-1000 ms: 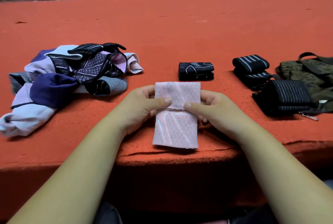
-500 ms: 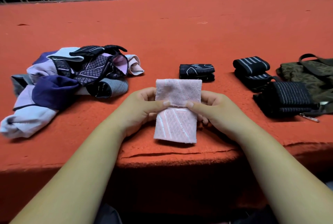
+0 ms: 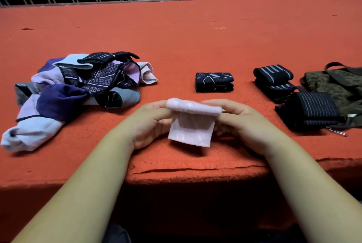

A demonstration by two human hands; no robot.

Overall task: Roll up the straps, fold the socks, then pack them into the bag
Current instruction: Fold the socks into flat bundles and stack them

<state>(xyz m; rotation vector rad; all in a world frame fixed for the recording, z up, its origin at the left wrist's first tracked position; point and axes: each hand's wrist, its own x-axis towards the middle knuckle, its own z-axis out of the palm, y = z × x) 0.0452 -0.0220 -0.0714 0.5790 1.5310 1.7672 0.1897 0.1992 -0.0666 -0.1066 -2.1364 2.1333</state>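
As left hand (image 3: 150, 123) and right hand (image 3: 242, 123) pinch the sock (image 3: 190, 127), hem dangles.

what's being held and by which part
A folded pink knit sock, pinched at each end of its top fold by left hand and right hand.

Dim, warm overhead light — soft shadows, bowed wide-angle edges.

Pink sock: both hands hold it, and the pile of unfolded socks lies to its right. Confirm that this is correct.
One detail is wrong. The head view shows the pile of unfolded socks lying to the left of the pink sock, not to its right. The left hand and the right hand do both hold it.
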